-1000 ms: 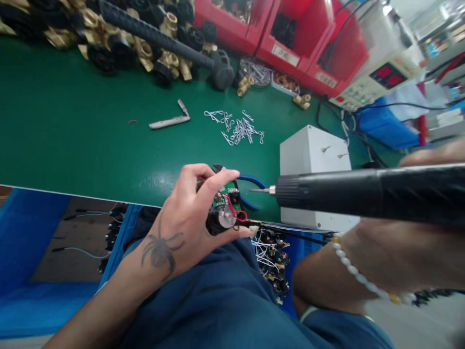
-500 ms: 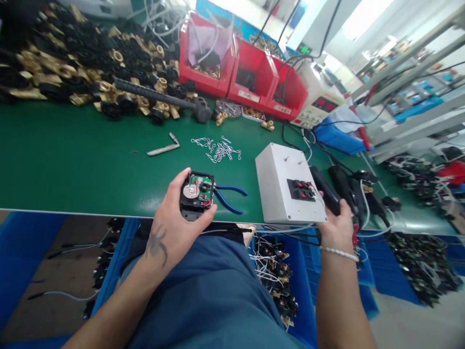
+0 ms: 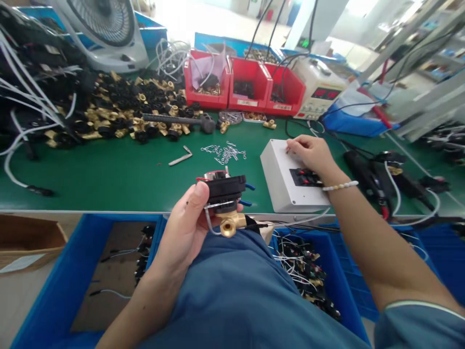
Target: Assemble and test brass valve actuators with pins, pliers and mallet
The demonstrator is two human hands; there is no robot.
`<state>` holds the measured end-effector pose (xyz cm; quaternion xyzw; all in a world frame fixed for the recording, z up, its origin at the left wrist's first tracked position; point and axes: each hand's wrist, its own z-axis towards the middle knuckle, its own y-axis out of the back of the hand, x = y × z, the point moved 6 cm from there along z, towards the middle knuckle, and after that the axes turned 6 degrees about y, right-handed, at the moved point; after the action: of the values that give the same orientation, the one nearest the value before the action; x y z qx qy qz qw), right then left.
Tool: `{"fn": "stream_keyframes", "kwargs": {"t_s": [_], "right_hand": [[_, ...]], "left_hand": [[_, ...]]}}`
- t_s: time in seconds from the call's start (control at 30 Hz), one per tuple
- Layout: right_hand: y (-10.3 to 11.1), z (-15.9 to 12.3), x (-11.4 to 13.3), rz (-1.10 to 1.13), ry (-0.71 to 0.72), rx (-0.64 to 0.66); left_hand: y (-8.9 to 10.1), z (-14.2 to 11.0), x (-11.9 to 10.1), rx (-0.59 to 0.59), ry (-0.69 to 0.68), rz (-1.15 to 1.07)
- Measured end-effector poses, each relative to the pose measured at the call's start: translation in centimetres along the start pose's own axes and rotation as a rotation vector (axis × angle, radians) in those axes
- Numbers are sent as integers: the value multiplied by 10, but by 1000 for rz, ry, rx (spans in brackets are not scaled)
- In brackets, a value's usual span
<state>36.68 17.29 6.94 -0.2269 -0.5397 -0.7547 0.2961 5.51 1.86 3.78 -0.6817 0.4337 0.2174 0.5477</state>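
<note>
My left hand grips a brass valve with a black housing, held up over the table's front edge. Its brass fitting points toward me, and a bent wire clip hangs at its side; a red wire shows on top. On the grey box, my right hand pinches a small toggle switch at the upper left of the top face. That hand hides the second switch. Below it sit black terminals with red parts. Behind the valve, blue plier handles stick out.
Wire clips and a bent metal piece lie on the green table. Behind are a brass fitting pile, a mallet, red bins, a power supply and a fan. Blue crates stand below.
The left hand has tipped the valve, so its brass fitting shows instead of the circuit board. My right hand has moved from the box's lower right side up to its switches. The view has shifted left.
</note>
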Motion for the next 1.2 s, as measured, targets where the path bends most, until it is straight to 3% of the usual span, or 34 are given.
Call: {"fn": "stream_keyframes", "kwargs": {"t_s": [0.27,0.57,0.9,1.2], "right_hand": [[-4,-2,2,-70,39,21],[-3,-6,8,-88,73,15],[-5,-3,2,-93,62,-1],[-5,-3,5,-55,55,5]], "left_hand": [[-7,-8,-6,19,-24,13],[-10,-21,-15,-4,-206,167],[-31,-39,-19,140,-269,336],[-33,-43,-20,158,-306,463]]}}
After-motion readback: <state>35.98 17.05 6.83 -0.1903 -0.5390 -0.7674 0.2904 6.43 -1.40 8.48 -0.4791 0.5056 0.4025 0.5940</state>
